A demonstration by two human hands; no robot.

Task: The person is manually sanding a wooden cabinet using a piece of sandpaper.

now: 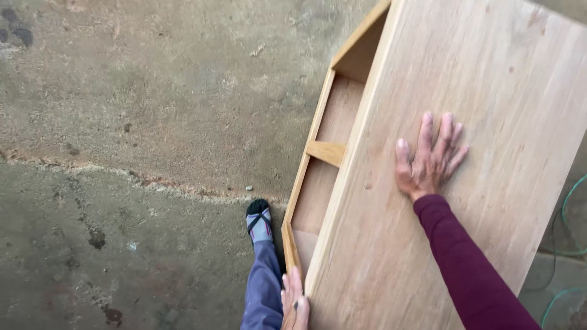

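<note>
Standing on the rough concrete floor (140, 122), the big wooden cabinet (477, 79) shows its wide flat panel and open shelves along one side. The right hand (428, 160) lies flat on the panel, fingers spread and gripping nothing, likely to steady it. The left hand (295, 300) curls over the near edge. A sandaled foot (259, 221) stands just beside the cabinet.

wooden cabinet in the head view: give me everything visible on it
The wooden cabinet is pale, bare, unfinished-looking timber with visible grain. A broad flat panel faces up; along its left side a framed face shows recessed compartments split by a short crosspiece. It stands on the concrete floor. The right hand lies flat, fingers spread, on the panel; the left hand touches its near left corner.
</note>
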